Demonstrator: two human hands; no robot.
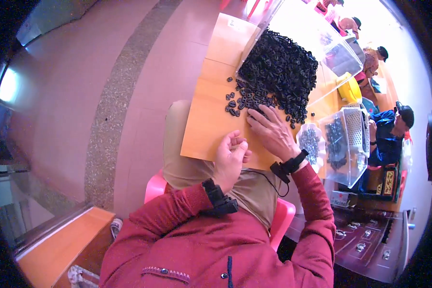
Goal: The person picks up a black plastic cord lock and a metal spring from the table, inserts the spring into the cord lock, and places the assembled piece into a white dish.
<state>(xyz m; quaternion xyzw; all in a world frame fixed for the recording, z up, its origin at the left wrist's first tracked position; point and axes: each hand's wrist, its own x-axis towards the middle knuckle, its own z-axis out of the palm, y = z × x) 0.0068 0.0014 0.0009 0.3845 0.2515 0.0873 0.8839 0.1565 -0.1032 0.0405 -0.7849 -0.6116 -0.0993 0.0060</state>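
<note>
A large heap of small black plastic pieces (281, 67) spills from a clear bin (247, 52) lying on the orange-brown tabletop (204, 120). The pieces look like little rings or buckles with openings. My right hand (272, 132) lies palm down at the heap's near edge, fingers stretched onto the loose pieces. My left hand (230, 156) is held above the table's front edge, closed with its fingers curled toward the thumb. Whatever those fingers may hold is hidden. Both wrists wear black straps with small boxes.
Right of my right hand stand a white scalloped dish (309, 144) of small parts and a clear plastic bin (338, 149) with dark parts. A white perforated basket (354, 127) and a yellow container (349, 90) are beyond. Several people sit along the right side.
</note>
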